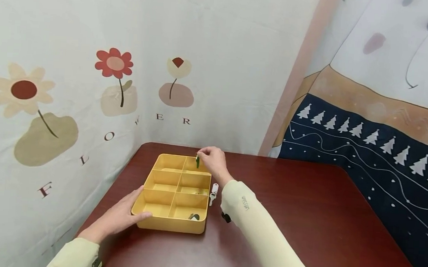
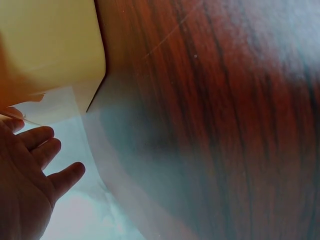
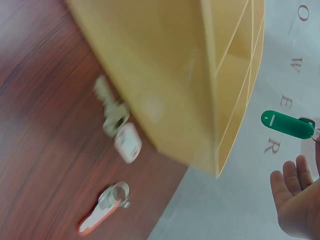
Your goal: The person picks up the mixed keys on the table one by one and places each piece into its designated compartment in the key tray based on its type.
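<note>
A yellow box divided into several compartments stands on the table. My right hand pinches the ring of a green key tag above the box's back right compartment. A small dark piece shows behind the tag, too hidden to tell. My left hand rests against the box's front left corner, thumb at the front and fingers fairly straight along the side. Beside the box's right wall lies a key with a white tag. A red-edged key tag with a ring lies near it in the right wrist view.
A dark and white object lies in the front right compartment. Something small and yellowish is in the middle right one. The dark red wooden table extends to the right. A flower-printed curtain hangs behind.
</note>
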Available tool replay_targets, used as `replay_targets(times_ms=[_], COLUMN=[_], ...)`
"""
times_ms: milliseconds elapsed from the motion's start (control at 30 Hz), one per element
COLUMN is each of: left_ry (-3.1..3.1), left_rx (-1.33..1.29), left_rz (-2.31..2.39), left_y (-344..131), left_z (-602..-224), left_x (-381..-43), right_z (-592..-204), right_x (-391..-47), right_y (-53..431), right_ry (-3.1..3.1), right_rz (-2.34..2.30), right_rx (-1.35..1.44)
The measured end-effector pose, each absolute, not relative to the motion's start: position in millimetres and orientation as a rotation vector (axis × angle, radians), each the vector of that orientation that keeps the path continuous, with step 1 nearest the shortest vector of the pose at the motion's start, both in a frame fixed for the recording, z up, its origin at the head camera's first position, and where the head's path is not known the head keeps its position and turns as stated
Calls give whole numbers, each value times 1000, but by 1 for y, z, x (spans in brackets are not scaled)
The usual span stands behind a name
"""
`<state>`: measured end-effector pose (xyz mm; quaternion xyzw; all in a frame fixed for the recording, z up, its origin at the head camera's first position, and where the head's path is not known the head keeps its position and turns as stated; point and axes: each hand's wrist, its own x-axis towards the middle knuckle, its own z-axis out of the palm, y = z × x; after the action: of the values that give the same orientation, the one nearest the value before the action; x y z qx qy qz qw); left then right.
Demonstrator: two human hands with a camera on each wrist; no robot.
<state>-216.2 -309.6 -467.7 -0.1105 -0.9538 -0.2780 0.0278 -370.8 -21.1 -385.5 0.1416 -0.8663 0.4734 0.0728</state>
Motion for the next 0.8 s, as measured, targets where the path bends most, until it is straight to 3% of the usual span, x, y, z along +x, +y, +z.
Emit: replay_targets(times_ms=[433, 800], left_ry=[-2915, -2915], left_rx=[-315, -325], left_rz=[-902, -900], left_y=[-309, -309], left_z=[-474, -471], left_x=[-216, -217], right_z=[-386, -389], right_x=[-379, -378], right_y=[-83, -76], right_ry=[-2647, -2749], right_rz=[1423, 1436], right_rx=[437, 558])
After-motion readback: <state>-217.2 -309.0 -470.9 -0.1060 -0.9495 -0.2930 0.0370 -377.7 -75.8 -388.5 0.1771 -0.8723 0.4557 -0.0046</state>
